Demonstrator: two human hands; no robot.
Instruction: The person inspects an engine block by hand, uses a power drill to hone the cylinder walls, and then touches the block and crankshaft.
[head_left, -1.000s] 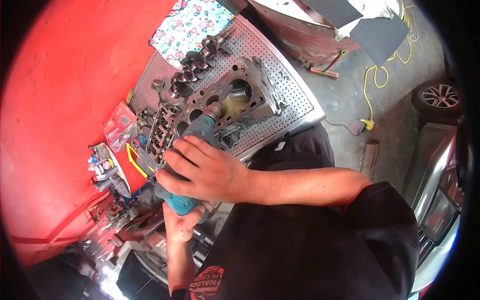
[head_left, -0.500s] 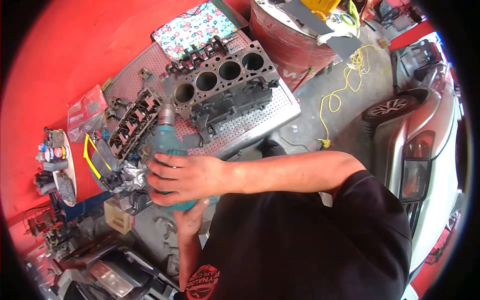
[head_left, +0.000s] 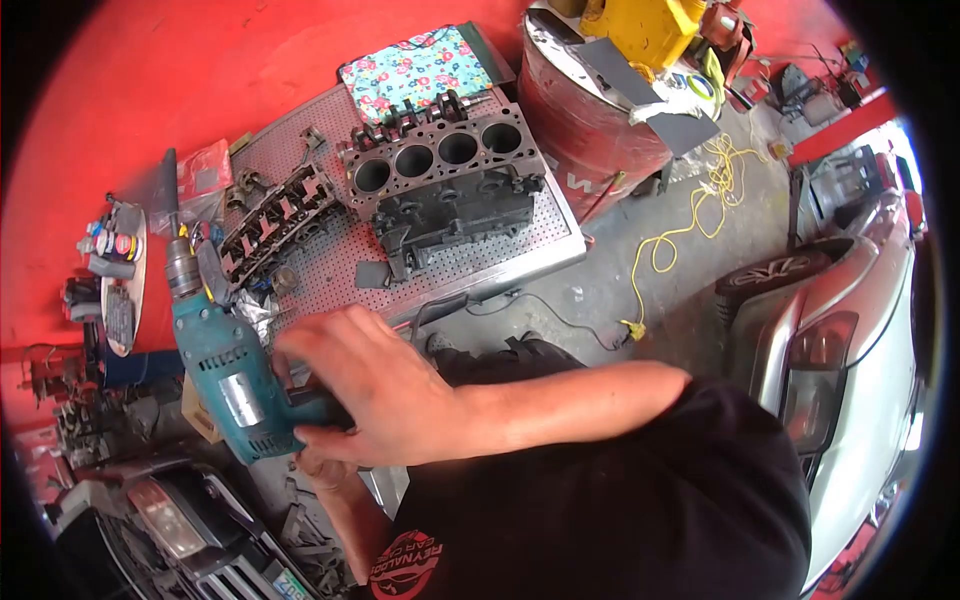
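Observation:
A teal power drill (head_left: 235, 375) is held at the left, its chuck (head_left: 183, 270) facing away from me. A thin dark shaft extends beyond the chuck, its tip hard to make out. My right hand (head_left: 375, 385), slightly blurred, curls around the drill's handle, thumb on the near side. Below it, my left hand (head_left: 328, 472) is against the handle's lower end, its fingers mostly hidden. The engine block (head_left: 450, 185), with its row of open cylinder bores, lies on the perforated metal table (head_left: 330, 265). Left of it lies a cylinder head (head_left: 275, 225).
A crankshaft (head_left: 425, 110) lies behind the block beside a floral cloth (head_left: 415, 75). A red drum (head_left: 590, 125) stands right of the table. A yellow cord (head_left: 665, 250) trails on the floor. Cars stand at right (head_left: 840, 370) and lower left (head_left: 190, 530).
The drill has swung left and closer to me, away from the cylinder head and block. My right hand has shifted from the drill's body to its handle.

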